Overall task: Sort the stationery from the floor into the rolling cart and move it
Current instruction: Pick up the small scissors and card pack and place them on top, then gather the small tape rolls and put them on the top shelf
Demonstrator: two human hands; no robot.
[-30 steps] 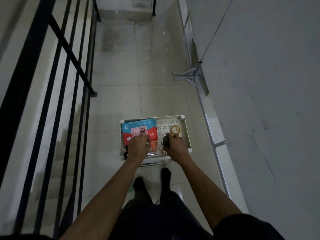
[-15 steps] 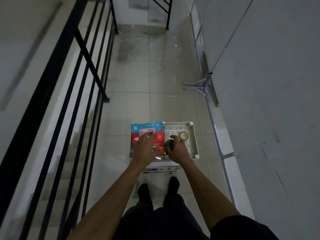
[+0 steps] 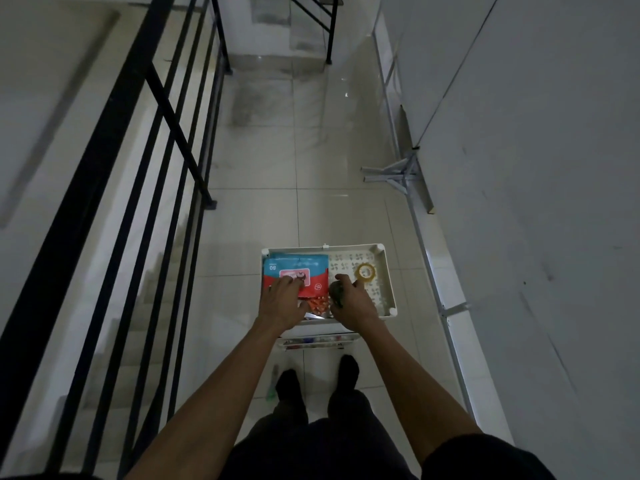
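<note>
The white rolling cart (image 3: 387,271) stands on the tiled floor just ahead of my feet. Its top tray holds a blue and red packet (image 3: 304,266), a yellowish tape roll (image 3: 365,271) and a small orange-red item (image 3: 318,304). My left hand (image 3: 282,301) lies flat on the packet with its fingers spread. My right hand (image 3: 351,301) is over the tray's middle, curled around a dark round object (image 3: 336,291). A lower tier (image 3: 318,341) with small colourful items peeks out under the tray. A green pen (image 3: 272,386) lies on the floor by my left foot.
A black metal railing (image 3: 162,161) runs along the left, with stairs going down behind it. A grey wall (image 3: 519,202) with a metal frame and bracket (image 3: 398,173) lines the right. The tiled corridor (image 3: 294,150) stretches ahead to another railing.
My left hand went from curled at the tray's near edge to stretched flat over the packet. The view has tilted up a little. The cart stays where it was.
</note>
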